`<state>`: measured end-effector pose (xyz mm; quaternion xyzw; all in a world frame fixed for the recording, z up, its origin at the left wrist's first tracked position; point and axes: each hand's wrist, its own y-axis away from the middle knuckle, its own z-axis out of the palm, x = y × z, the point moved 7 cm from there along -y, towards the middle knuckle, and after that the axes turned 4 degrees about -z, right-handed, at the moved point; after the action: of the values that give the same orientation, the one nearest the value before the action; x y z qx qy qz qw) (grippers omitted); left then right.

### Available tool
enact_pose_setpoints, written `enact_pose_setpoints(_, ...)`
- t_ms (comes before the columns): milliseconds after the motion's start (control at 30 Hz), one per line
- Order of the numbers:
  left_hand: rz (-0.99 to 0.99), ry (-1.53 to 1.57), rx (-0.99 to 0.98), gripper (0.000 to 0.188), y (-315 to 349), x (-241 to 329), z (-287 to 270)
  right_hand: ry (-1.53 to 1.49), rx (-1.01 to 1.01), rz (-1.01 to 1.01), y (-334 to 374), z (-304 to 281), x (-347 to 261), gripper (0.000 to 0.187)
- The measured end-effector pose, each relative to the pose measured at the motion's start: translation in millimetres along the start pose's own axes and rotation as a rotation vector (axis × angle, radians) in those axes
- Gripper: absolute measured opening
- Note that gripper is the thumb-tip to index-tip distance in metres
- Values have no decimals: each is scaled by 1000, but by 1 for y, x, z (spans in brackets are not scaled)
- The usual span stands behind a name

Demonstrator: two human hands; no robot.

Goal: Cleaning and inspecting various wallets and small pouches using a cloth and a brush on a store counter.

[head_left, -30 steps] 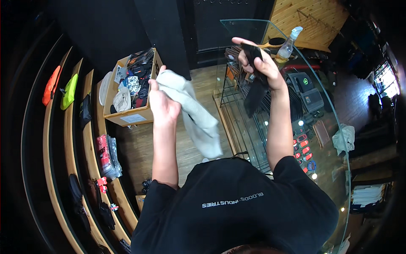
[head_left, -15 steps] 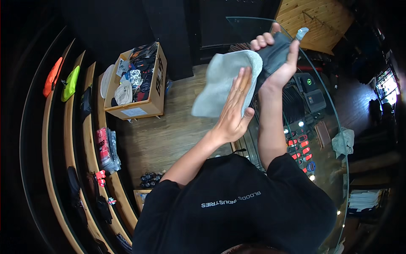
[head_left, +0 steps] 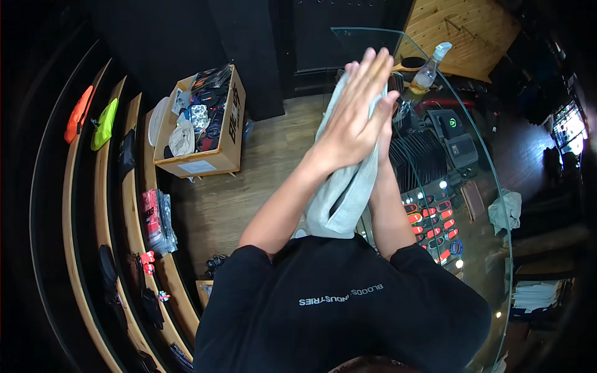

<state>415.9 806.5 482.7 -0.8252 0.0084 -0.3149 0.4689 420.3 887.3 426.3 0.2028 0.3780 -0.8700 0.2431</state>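
A light grey, hat-like fabric piece (head_left: 341, 214) with a dark inside hangs between my two hands, its lower end reaching down to my shirt. My left hand (head_left: 356, 118) lies flat along its left face, fingers stretched out and held together. Behind it is my right hand (head_left: 387, 132), pressed to the other face; most of its fingers are hidden by the left hand and the fabric. Just right of the hands, a spray bottle (head_left: 424, 79) and a dark, wood-edged oval brush (head_left: 412, 63) are on the glass counter.
The glass counter (head_left: 491, 155) holds a dark card terminal (head_left: 461, 149), a brown wallet (head_left: 474, 200) and a grey cloth (head_left: 505, 209), above small red and black items. An open cardboard box (head_left: 221, 160) full of goods stands left on the floor. Wooden shelves (head_left: 73, 217) curve along the left.
The fabric piece has turned upright and come closer to my body. My palms have come together around it; the right hand was curled round its dark part. The bottle and brush are now uncovered.
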Motion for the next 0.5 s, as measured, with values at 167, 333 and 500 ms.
enact_pose_setpoints(167, -33, 84, -123, 59, 47, 7, 19, -375, 57, 72, -24, -16, -31, 96)
enact_pose_setpoints(333, -712, 1373, 581, 67, 85, -61, 1, -741, -85, 48, -48, 4, -63, 100)
enact_pose_setpoints(500, -803, 1808, 306, 65, 73, -68, 3, -306, -67, -8, -46, 5, -58, 88)
